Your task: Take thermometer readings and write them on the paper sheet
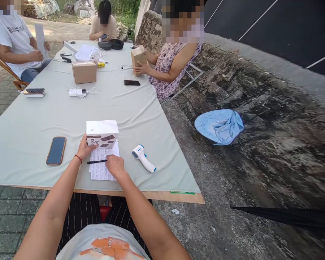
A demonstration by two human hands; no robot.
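My left hand [84, 147] grips a white printed cardboard box [102, 129] by its left side, the thumb across its front. The box stands on the cloth-covered table, just beyond sheets of printed paper [103, 170]. Over those sheets, my right hand [115, 167] is closed around one end of a black pen [97, 161], which points left; its fingertips are partly hidden. A smartphone [56, 151] in an orange-brown case lies left of my left hand. To the right of my right hand rests a white and blue infrared thermometer [144, 158].
Farther along the table [141, 119] are a brown box [84, 73], a white device with a cable [77, 92], a dark phone [131, 82] and a white basket [96, 57]. Three people sit around it; one holds a carton [138, 59]. A blue hat [219, 126] lies at right.
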